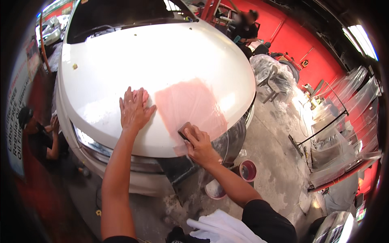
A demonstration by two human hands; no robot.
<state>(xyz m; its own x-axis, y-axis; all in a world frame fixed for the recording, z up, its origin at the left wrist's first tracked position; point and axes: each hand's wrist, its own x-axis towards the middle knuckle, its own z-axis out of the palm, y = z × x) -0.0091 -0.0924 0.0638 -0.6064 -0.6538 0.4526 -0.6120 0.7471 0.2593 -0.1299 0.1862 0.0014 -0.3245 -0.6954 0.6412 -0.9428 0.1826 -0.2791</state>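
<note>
A white car hood [121, 56] spreads before me, with a pale pink, wet-looking patch [190, 101] on its near right part. My right hand [199, 148] grips a dark brown sanding block [185, 130], resting at the patch's near edge. Left of the patch, my left hand [135, 111] lies on the white paint with its fingers spread over a soft pink piece [145, 95]. It shows between and beside the fingers; whether it is sponge or cloth I cannot tell.
Dark sheeting [219, 150] hangs below the hood's near right edge. On the floor stand a maroon bucket [247, 170] and a second container [214, 189]. One person [40, 137] crouches at left; another [246, 32] is at the back. A metal stand [302, 143] and plastic-covered panels are right.
</note>
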